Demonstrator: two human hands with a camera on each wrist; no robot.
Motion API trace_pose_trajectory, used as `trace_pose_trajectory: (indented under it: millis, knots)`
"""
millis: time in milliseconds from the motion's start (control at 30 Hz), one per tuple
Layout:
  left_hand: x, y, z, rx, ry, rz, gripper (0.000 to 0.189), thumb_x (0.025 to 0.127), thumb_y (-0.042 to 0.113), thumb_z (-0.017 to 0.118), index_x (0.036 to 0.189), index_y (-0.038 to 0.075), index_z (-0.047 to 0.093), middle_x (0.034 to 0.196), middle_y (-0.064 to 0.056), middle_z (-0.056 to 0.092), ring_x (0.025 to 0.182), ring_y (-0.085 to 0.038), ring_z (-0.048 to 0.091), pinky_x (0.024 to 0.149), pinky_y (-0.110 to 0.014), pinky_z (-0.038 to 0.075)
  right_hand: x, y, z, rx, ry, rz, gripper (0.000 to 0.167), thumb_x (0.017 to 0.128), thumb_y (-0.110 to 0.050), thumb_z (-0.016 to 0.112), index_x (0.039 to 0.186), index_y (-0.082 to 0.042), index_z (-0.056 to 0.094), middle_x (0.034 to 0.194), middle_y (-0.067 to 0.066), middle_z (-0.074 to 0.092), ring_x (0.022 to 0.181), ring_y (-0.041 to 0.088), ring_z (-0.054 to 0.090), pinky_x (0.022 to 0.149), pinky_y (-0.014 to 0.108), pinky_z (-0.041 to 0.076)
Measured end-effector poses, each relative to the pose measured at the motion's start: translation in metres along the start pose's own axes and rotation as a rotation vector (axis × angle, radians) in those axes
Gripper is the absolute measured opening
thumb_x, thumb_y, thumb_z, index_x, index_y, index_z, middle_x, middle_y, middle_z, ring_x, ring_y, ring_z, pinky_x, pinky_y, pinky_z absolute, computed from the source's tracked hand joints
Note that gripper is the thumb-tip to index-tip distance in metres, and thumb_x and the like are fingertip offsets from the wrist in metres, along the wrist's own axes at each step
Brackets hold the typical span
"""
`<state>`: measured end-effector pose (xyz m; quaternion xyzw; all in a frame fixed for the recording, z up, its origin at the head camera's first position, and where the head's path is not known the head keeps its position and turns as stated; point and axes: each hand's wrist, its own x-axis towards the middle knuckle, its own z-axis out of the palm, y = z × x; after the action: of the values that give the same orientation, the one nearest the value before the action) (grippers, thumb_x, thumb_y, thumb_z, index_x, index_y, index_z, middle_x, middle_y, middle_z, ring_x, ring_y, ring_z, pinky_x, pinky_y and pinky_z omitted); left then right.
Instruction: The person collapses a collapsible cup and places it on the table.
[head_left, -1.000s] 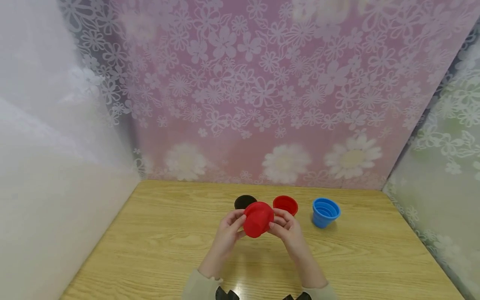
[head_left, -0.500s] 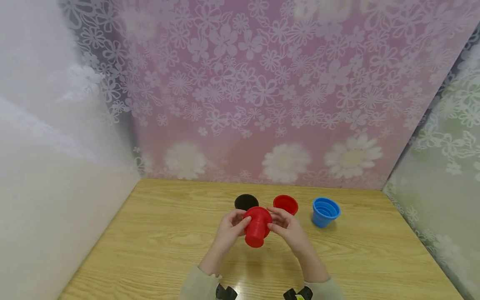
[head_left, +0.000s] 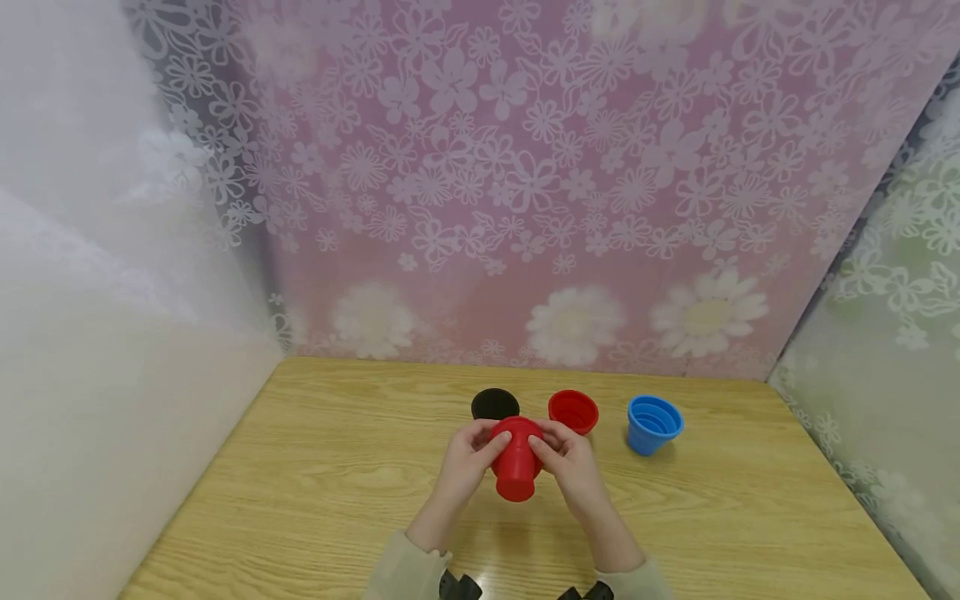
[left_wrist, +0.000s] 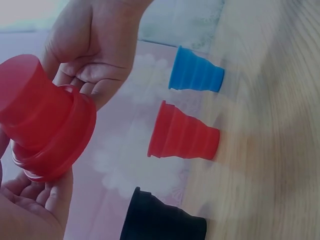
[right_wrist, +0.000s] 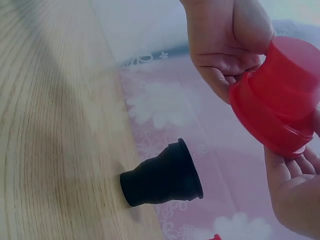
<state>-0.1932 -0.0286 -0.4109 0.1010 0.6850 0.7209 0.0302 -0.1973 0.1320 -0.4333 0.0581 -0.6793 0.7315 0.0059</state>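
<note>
Both hands hold a red collapsible cup (head_left: 516, 467) above the table, its base pointing toward the person and its rim facing away. My left hand (head_left: 467, 460) grips the rim's left side, thumb on the cup's outer wall. On the opposite side my right hand (head_left: 572, 463) grips the rim in the same way. The left wrist view shows the red cup (left_wrist: 45, 115) partly folded, its wider rings bunched near the rim. Fingers of both hands curl behind that rim.
Behind the hands stand a black collapsible cup (head_left: 495, 403), a second red cup (head_left: 573, 410) and a blue cup (head_left: 652, 425), in a row on the wooden table (head_left: 337, 467). A flowered pink curtain (head_left: 480, 208) hangs at the table's back edge.
The held red cup has tilted so its base swings down toward the person, and its narrow section shows longer. Both thumbs have moved further onto its wall. The standing cups have stayed put.
</note>
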Motion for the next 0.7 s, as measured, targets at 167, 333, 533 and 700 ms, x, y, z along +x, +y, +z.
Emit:
trace_pose_trajectory:
  millis: [167, 333, 533, 700]
  knots:
    - [0.000, 0.004, -0.001, 0.013, -0.021, 0.011, 0.028, 0.083, 0.012, 0.062, 0.102, -0.009, 0.057, 0.089, -0.014, 0.061, 0.074, -0.015, 0.058, 0.067, -0.027, 0.050, -0.001, -0.002, 0.001, 0.013, -0.012, 0.004, 0.028, 0.085, -0.002, 0.056, 0.111, 0.008, 0.054, 0.096, 0.018, 0.061, 0.079, 0.020, 0.061, 0.069, 0.029, 0.051]
    - [0.000, 0.004, -0.003, 0.042, -0.027, 0.022, 0.028, 0.083, 0.011, 0.062, 0.102, -0.010, 0.058, 0.091, -0.018, 0.062, 0.075, -0.019, 0.060, 0.067, -0.029, 0.051, 0.000, -0.004, 0.002, 0.012, -0.017, -0.024, 0.027, 0.084, 0.002, 0.056, 0.108, 0.011, 0.054, 0.094, 0.019, 0.062, 0.076, 0.019, 0.062, 0.067, 0.028, 0.051]
    - [0.007, -0.012, -0.007, 0.077, -0.040, 0.022, 0.029, 0.082, 0.016, 0.064, 0.102, -0.006, 0.060, 0.091, -0.015, 0.063, 0.074, -0.020, 0.060, 0.063, -0.030, 0.052, -0.001, -0.004, 0.003, -0.037, -0.002, -0.025, 0.028, 0.082, 0.000, 0.059, 0.107, 0.012, 0.055, 0.093, 0.020, 0.062, 0.074, 0.017, 0.062, 0.066, 0.027, 0.051]
    - [0.012, -0.022, -0.010, 0.123, -0.046, 0.028, 0.029, 0.082, 0.018, 0.064, 0.101, -0.002, 0.061, 0.090, -0.011, 0.064, 0.072, -0.016, 0.060, 0.061, -0.028, 0.051, 0.000, -0.002, 0.003, -0.075, 0.002, -0.040, 0.027, 0.082, -0.001, 0.060, 0.106, 0.010, 0.057, 0.092, 0.019, 0.063, 0.074, 0.018, 0.062, 0.066, 0.028, 0.051]
